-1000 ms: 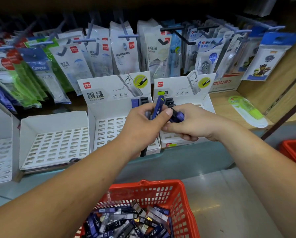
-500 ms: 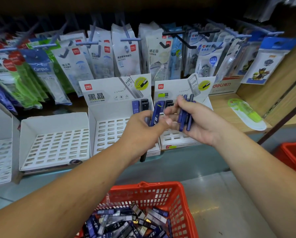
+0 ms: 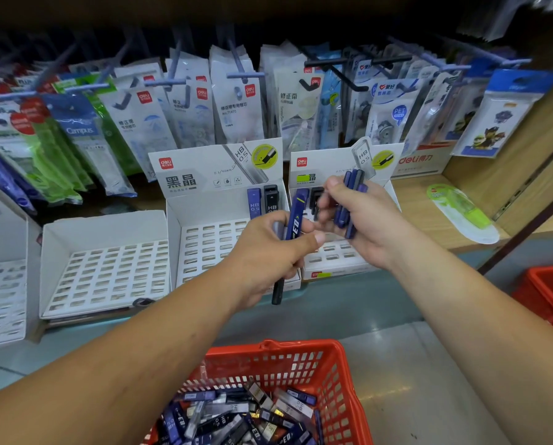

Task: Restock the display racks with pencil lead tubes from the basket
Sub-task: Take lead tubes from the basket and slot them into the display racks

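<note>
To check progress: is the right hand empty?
No, the right hand grips several dark blue tubes.

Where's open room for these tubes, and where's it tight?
Empty white rack, left of the middle rack: all open slots. Middle rack: only two tubes at its back. Left hand and right hand crowd the right rack.
</note>
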`<state>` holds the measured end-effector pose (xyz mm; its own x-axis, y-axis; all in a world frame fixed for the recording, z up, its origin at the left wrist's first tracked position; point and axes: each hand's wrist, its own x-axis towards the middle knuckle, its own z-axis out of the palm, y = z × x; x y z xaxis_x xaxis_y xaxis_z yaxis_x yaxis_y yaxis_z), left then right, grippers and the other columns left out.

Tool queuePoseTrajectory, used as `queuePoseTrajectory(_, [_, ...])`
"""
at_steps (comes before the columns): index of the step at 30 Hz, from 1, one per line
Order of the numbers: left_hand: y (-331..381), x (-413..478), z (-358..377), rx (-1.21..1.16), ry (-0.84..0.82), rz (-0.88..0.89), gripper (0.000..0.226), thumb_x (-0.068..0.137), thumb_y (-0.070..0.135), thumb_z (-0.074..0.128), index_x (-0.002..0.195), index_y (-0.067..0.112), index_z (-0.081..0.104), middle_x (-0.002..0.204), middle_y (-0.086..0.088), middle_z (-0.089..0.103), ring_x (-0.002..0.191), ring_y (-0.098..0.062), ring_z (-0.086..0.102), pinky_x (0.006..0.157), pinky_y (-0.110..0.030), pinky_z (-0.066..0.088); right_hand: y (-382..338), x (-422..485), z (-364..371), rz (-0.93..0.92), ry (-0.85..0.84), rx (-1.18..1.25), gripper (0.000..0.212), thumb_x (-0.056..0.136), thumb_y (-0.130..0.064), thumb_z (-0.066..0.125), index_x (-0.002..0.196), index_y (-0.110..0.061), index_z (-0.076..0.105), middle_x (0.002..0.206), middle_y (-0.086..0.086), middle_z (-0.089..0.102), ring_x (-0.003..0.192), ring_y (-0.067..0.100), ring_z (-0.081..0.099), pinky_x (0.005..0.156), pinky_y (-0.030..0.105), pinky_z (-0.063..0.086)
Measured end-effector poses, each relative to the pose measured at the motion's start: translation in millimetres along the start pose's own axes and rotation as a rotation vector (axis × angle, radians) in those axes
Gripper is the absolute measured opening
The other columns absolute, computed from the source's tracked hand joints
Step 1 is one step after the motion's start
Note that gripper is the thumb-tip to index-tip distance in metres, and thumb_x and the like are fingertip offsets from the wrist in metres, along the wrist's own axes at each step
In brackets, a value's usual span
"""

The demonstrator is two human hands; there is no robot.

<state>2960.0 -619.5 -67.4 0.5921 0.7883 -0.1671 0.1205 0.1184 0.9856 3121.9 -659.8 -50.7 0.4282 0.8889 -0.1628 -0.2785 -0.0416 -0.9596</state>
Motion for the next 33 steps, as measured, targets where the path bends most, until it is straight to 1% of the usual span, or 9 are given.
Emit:
queuePoseTrajectory(2, [1,-1,-1,-0.01,-0.06,-0.021,0.008,0.094,0.017,0.075,0.098,0.014,0.069,0.074,-0.006,0.064,0.054,-0.012,0.049,0.048,-0.023,0.039,-3,-1,-9,-0.052,-0.029,-0.127,0.01,0.102,-0.024,0.063,0.097,-0.015,0.061,0.072,0.003,0.053,0.052,0.015,0.044,0.043,0.025,0.037])
queuePoseTrajectory(4, [3,-1,-1,-0.017,-0.101,-0.022,0.006,0.097,0.018,0.072,0.101,0.015,0.069,0.074,-0.005,0.064,0.053,-0.012,0.047,0.046,-0.022,0.037,-5,-5,-13,-0.068,-0.124,-0.254,0.008,0.098,-0.022,0.068,0.095,-0.016,0.065,0.065,0.003,0.05,0.049,0.014,0.037,0.043,0.021,0.023])
queuePoseTrajectory(7, [4,-1,0,-0.011,-0.133,-0.021,0.009,0.097,0.02,0.073,0.102,0.015,0.068,0.071,-0.007,0.063,0.051,-0.014,0.043,0.042,-0.021,0.031,-5,-11,-13,-0.058,-0.242,-0.367,0.008,0.094,-0.019,0.073,0.091,-0.015,0.067,0.062,0.003,0.057,0.046,0.014,0.035,0.043,0.019,0.02])
queuePoseTrajectory(10, [4,-2,1,0.008,-0.093,-0.053,0.015,0.093,0.02,0.078,0.105,0.018,0.07,0.07,-0.006,0.064,0.053,-0.014,0.044,0.043,-0.022,0.034,-4,-8,-17,-0.036,-0.19,-0.306,0.014,0.092,-0.017,0.074,0.087,-0.012,0.062,0.055,0.003,0.048,0.044,0.013,0.033,0.043,0.021,0.017])
queuePoseTrajectory(16, [11,2,-11,-0.224,-0.014,-0.164,0.026,0.1,-0.007,0.053,0.122,0.006,0.058,0.092,-0.016,0.077,0.069,-0.019,0.066,0.059,-0.028,0.051,-3,-2,-29,-0.038,-0.047,-0.255,0.014,0.097,-0.016,0.07,0.09,-0.012,0.058,0.052,0.004,0.042,0.043,0.014,0.036,0.042,0.022,0.021])
queuePoseTrajectory(20, [17,-1,-15,-0.299,0.007,-0.173,0.015,0.109,0.013,0.049,0.122,0.009,0.057,0.104,-0.017,0.078,0.083,-0.028,0.077,0.078,-0.046,0.065,0,-5,-21,-0.027,-0.03,-0.269,0.01,0.1,-0.019,0.065,0.09,-0.019,0.064,0.063,0.003,0.057,0.051,0.016,0.042,0.043,0.023,0.024])
queuePoseTrajectory(25, [19,-1,-14,-0.359,-0.03,-0.199,0.028,0.112,0.027,0.041,0.116,0.004,0.057,0.106,-0.022,0.077,0.096,-0.034,0.077,0.081,-0.043,0.065,-2,-14,-10,0.019,-0.098,-0.298,0.014,0.103,-0.018,0.054,0.093,-0.012,0.061,0.073,0.013,0.068,0.063,0.029,0.065,0.042,0.023,0.025])
queuePoseTrajectory(30, [20,3,-21,-0.33,0.08,-0.165,0.024,0.11,0.03,0.047,0.103,0.016,0.065,0.091,-0.006,0.075,0.076,-0.018,0.07,0.073,-0.036,0.061,-3,-18,-9,0.045,-0.209,-0.417,0.011,0.105,-0.025,0.055,0.099,-0.016,0.057,0.074,0.009,0.067,0.063,0.028,0.069,0.042,0.023,0.033])
queuePoseTrajectory(33, [22,5,-22,-0.325,0.096,-0.138,0.026,0.11,0.033,0.048,0.097,0.02,0.067,0.091,-0.006,0.075,0.082,-0.023,0.071,0.086,-0.047,0.059,-2,-19,-10,0.018,-0.251,-0.474,0.02,0.101,-0.033,0.065,0.091,-0.018,0.055,0.071,0.008,0.06,0.061,0.026,0.064,0.045,0.028,0.042])
